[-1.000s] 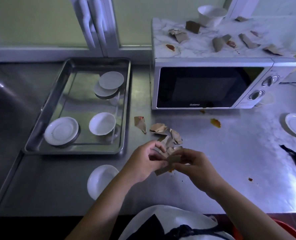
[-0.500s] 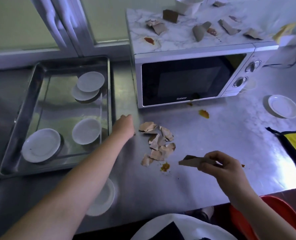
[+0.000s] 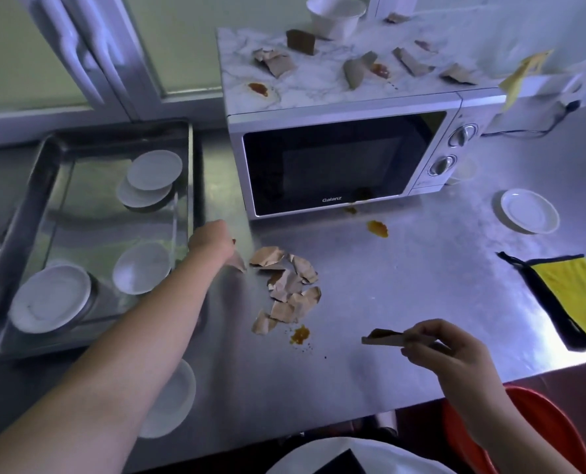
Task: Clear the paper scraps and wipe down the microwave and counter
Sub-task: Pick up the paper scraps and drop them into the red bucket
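Right hand (image 3: 445,350) pinches one flat brown paper scrap (image 3: 384,338) between thumb and fingertips. It's held above the front part of the steel counter (image 3: 438,285), not far from the red plastic bin (image 3: 544,425) at lower right. Left hand (image 3: 212,238) is stretched out to a lone torn scrap (image 3: 238,263) just beside the metal tray (image 3: 188,186). Its fingers face away from the camera, so can't tell if they grip it or only touch.

Status, my read: early.
- Loose pile of torn brown paper scraps (image 3: 289,289) sits mid-counter.
- Six or so more scraps (image 3: 277,61) lie scattered on the marble-patterned top of the white microwave (image 3: 339,162).
- Nothing looks wiped: orange sauce blobs (image 3: 377,228) in front of the microwave door and beside the pile, red smears (image 3: 258,88) on the microwave top.
- Yellow cloth with black trim (image 3: 572,285) lies flat at the counter's right, in neither hand.

Left to do: bin the pile, clear the top, then wipe both surfaces.
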Motion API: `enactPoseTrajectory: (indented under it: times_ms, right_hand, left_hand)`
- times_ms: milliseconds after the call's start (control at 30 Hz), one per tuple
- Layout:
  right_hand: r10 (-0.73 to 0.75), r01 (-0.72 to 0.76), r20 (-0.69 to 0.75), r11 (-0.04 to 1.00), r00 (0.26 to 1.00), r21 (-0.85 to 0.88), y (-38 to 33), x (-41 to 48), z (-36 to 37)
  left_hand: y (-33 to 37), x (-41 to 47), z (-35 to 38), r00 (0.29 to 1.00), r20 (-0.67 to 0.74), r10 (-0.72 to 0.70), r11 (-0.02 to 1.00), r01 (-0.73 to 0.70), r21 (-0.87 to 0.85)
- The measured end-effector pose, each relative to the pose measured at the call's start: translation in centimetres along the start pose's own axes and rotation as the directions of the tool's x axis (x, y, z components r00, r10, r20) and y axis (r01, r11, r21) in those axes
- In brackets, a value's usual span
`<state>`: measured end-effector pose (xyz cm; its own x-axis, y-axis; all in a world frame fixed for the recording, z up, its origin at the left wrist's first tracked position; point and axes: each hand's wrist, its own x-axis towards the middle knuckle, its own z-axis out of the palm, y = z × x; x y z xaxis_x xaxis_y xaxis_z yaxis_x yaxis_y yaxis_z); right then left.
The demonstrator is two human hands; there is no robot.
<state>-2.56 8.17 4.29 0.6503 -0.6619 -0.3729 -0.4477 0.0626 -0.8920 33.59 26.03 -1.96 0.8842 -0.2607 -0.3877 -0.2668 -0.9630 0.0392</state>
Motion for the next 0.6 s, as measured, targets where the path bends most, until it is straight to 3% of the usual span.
enactPoseTrajectory:
  times_ms: [67, 167, 233, 300, 367, 500, 600]
  right_hand:
    - [-0.006, 0.005, 0.030, 1.000, 1.000, 0.023, 0.0, 0.6, -0.5]
    - [-0.017, 0.011, 0.097, 0.998, 0.995, 0.066, -0.5, 1.6, -1.0]
    - [-0.036, 0.016, 0.172, 0.993, 0.984, 0.119, -1.4, 2.2, -1.1]
    - [-0.069, 0.032, 0.249, 0.988, 0.966, 0.152, -2.4, 2.8, -1.1]
    - [-0.113, 0.059, 0.307, 0.982, 0.945, 0.180, -3.4, 3.3, -1.3]
    - [-0.176, 0.091, 0.436, 0.974, 0.882, 0.210, -5.0, 4.0, -2.1]
    - [-0.201, 0.118, 0.525, 0.975, 0.827, 0.187, -5.4, 4.3, -2.8]
  left_hand:
    - [-0.4, -2.0, -1.6, 1.000, 0.007, 0.003, 0.994, -0.002, -0.106]
    - [-1.5, -5.9, -2.5, 0.999, -0.036, 0.013, 0.885, -0.028, -0.465]
    - [-1.4, -9.6, -2.7, 0.996, -0.086, -0.009, 0.715, -0.054, -0.697]
    - [-0.5, -13.2, -2.4, 0.996, -0.084, -0.043, 0.479, -0.053, -0.876]
    - [0.9, -16.4, -1.7, 0.992, -0.076, -0.096, 0.311, -0.043, -0.949]
    - [4.7, -21.3, 0.2, 0.983, -0.069, -0.168, 0.243, -0.026, -0.970]
    - [8.4, -24.1, 1.1, 0.978, -0.009, -0.207, 0.046, 0.000, -0.999]
